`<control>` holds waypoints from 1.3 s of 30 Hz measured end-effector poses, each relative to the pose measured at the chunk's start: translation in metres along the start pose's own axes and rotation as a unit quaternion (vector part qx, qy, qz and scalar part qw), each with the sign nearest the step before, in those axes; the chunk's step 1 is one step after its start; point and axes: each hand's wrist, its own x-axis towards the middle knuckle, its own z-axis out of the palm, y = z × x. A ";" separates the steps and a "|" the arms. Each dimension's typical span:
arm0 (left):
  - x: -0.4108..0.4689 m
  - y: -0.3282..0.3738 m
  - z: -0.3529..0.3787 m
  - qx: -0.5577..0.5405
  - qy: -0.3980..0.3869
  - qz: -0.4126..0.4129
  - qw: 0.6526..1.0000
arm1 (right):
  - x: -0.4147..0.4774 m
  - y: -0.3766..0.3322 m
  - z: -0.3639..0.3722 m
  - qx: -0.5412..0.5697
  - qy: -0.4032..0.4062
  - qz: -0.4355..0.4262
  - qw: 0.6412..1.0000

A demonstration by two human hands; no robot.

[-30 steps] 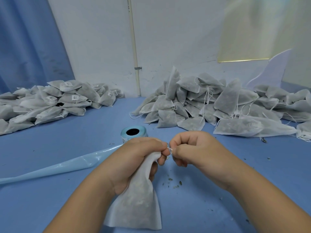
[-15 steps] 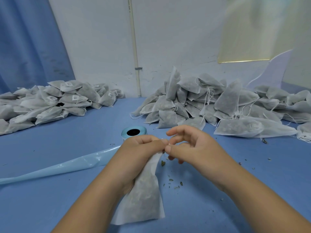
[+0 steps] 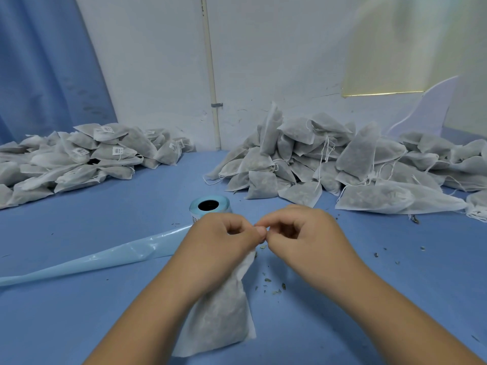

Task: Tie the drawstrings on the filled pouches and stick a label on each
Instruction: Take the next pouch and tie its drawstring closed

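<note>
The pouch [image 3: 221,317] stands nearly upright on the blue worktop [image 3: 79,325], close to the near edge, with its filled bottom resting on the surface and its gathered neck rising into the left hand [image 3: 221,246]. That hand's fingers are curled round the neck and grip it. The right hand [image 3: 305,238] is just beside it on the right, its fingers curled in and its thumb and forefinger pinched together at the pouch's mouth, where they touch the left thumb. Whether a drawstring lies in that pinch cannot be told, since the spot is hidden between the fingertips.

Just behind the left hand sits a roll of labels [image 3: 210,205] on a pale blue core, partly hidden by the knuckles. A strip of light blue plastic film [image 3: 92,262] runs from there across the worktop to the left. Dry crumbs [image 3: 274,288] are scattered right of the pouch. Against the wall, a heap of labelled pouches [image 3: 79,156] lies far left, and a bigger heap of pouches with loose strings [image 3: 329,164] lies far right.
</note>
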 end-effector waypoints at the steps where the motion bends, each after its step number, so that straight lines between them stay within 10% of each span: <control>1: 0.000 -0.001 0.000 0.013 -0.003 -0.001 1.000 | 0.000 0.000 0.001 -0.024 0.003 -0.016 1.000; 25: -0.001 -0.005 0.012 0.229 0.084 0.056 0.968 | 0.002 0.002 -0.005 0.004 -0.097 0.153 0.983; 39: 0.003 -0.005 0.007 0.035 0.087 0.011 0.996 | 0.003 0.005 -0.006 0.090 -0.075 0.183 0.976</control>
